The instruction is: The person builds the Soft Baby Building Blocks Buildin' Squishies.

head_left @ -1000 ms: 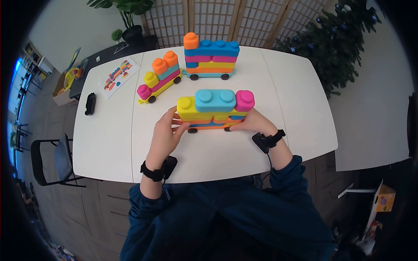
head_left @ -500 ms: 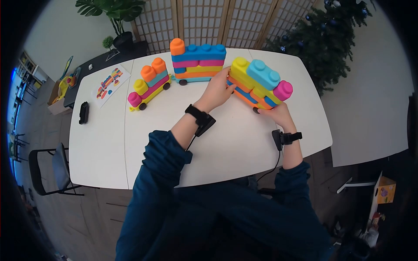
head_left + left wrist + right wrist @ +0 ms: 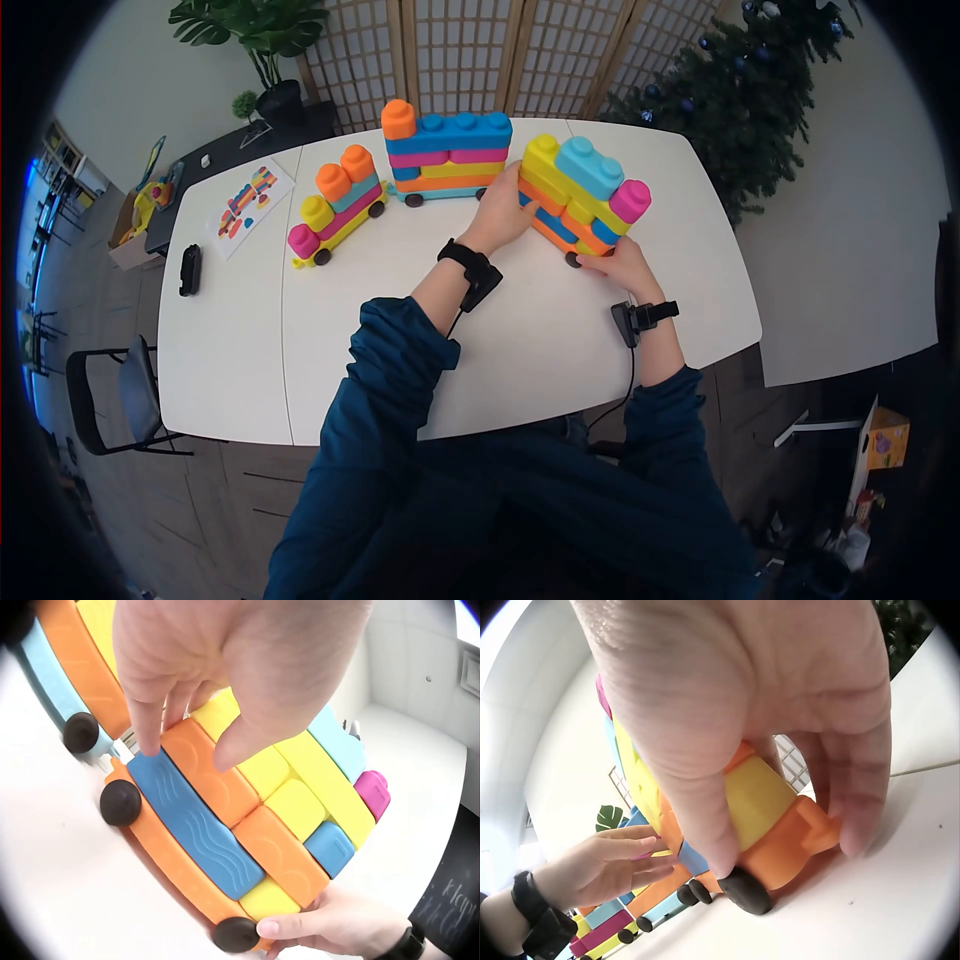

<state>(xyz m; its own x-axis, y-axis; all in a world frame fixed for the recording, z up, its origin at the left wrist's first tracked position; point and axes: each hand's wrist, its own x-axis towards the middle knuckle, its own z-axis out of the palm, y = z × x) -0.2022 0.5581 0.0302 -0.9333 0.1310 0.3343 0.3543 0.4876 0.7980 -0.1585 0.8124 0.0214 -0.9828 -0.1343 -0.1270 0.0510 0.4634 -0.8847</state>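
Observation:
Both hands grip a toy block train wagon (image 3: 562,190) at its two ends. It stands slantwise on the right half of the white table, with an orange wheeled base, blue, orange and yellow blocks, and light blue and pink ones on top. My left hand (image 3: 500,212) has its thumb against an orange block (image 3: 202,769) and fingers round the far end. Low at the near end, my right hand (image 3: 632,265) sets its thumb by a black wheel (image 3: 744,891). A light blue-based wagon (image 3: 447,140) stands close behind the left hand, end to end with the held one.
Left of them stands a stepped yellow, pink and orange wagon (image 3: 345,214). A printed picture sheet (image 3: 245,205) and a small black object (image 3: 190,270) lie at the left of the table (image 3: 540,350). A folding chair (image 3: 140,395) is beyond the left edge; a decorated tree (image 3: 730,120) stands back right.
Both hands have carried the wagon from the table's middle to the right and away, turning it slantwise, so its left end now comes close to the light blue-based wagon. Little moves in the last half second.

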